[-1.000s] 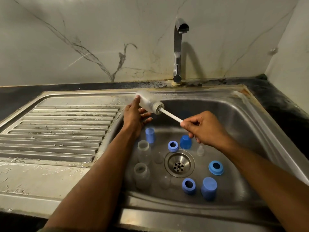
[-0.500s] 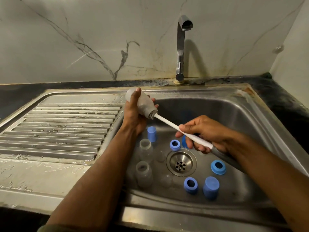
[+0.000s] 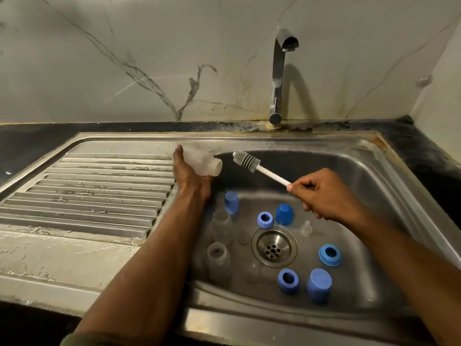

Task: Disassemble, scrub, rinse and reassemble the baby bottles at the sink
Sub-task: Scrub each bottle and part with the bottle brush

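Gripping a frosted baby bottle [image 3: 199,162] from beneath, the left hand [image 3: 189,174] keeps it tipped on its side above the sink's [image 3: 374,171] left rim, well behind and left of the drain [image 3: 274,246], mouth turned toward the basin. Its fingers are mostly hidden under the bottle, with only the thumb tip showing at the bottle's base. Right of that mouth and clear of it hangs the grey bristle head of the bottle brush [image 3: 259,168], whose white handle is pinched in the clenched right hand [image 3: 324,196], behind and right of the drain; the handle's far end is buried in the fist.

Around the drain lie the loose parts. Left of it stand two clear bottles [image 3: 219,260], hard to separate from the steel. Behind the drain sit a blue cap [image 3: 231,202], a blue collar ring [image 3: 265,220] and a darker blue cap [image 3: 284,214]. A clear teat [image 3: 306,228] stands just right of these, faint. Other clear teats close to the drain are too faint to count. Right of the drain lies another blue ring [image 3: 330,255]; in front of it, a third ring [image 3: 288,280] and a large blue cap [image 3: 318,284]. Far behind the drain rises the faucet [image 3: 278,76], with no visible stream of water.
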